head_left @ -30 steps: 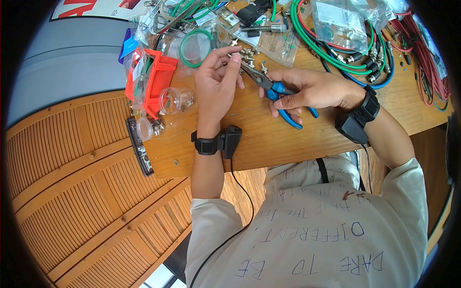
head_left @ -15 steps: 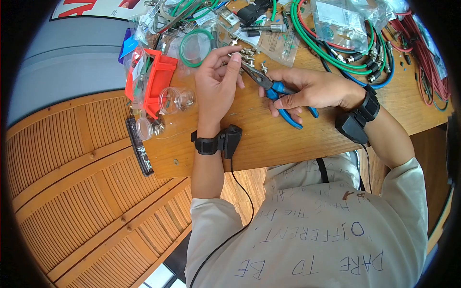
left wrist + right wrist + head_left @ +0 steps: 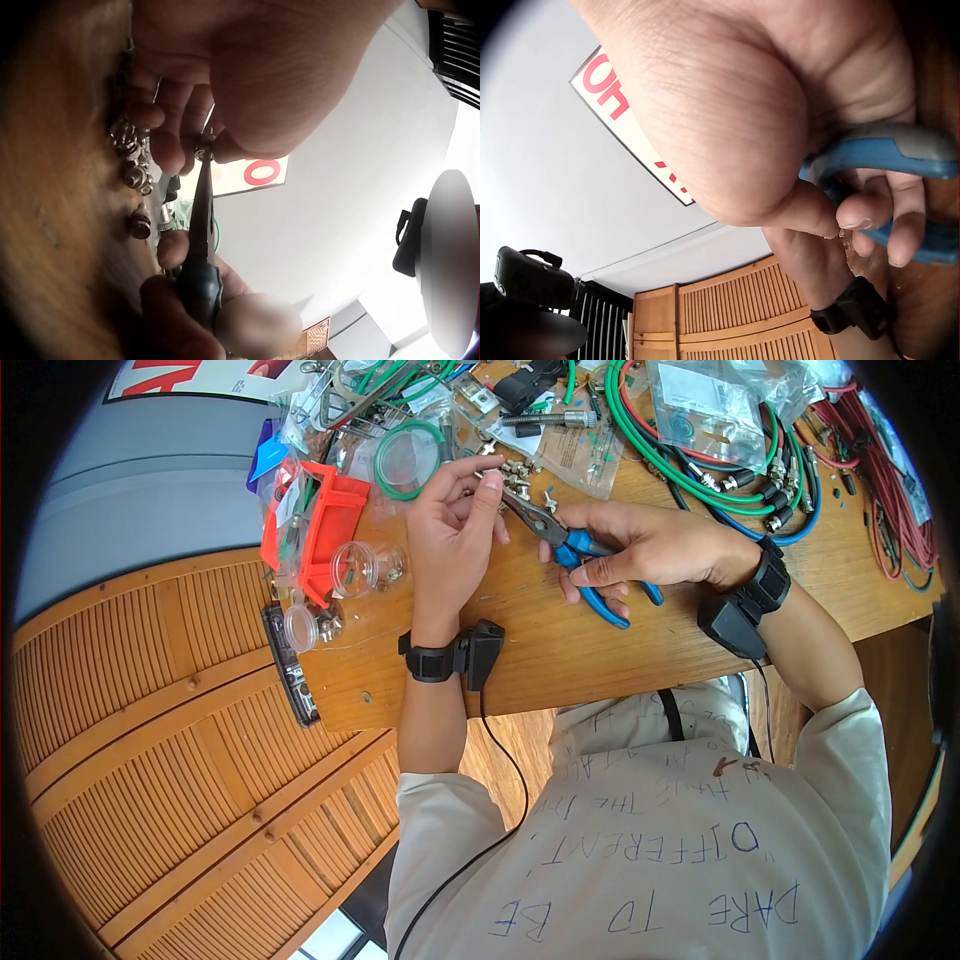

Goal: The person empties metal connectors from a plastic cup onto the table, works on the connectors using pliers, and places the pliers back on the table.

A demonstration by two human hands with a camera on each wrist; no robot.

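Observation:
My right hand [image 3: 655, 547] grips long-nose pliers [image 3: 603, 603] by their blue-and-grey handles, the nose pointing to the far left. In the right wrist view the fingers curl round the blue handles [image 3: 877, 155]. My left hand [image 3: 450, 540] pinches a small metal piece [image 3: 203, 152] between thumb and forefinger, right at the tips of the pliers. Most of that piece is hidden by the fingers, so I cannot tell its exact kind. Beneath the hands, several small metal connectors [image 3: 135, 175] lie on the wooden table [image 3: 400, 690].
Left of the hands stand clear plastic jars [image 3: 355, 570] and a red plastic bin [image 3: 335, 525]. Coiled green cable [image 3: 640, 460], plastic bags [image 3: 705, 410] and a bundle of dark red leads [image 3: 880, 475] lie at the back right. A ribbed metal fitting [image 3: 550, 420] lies behind the pliers.

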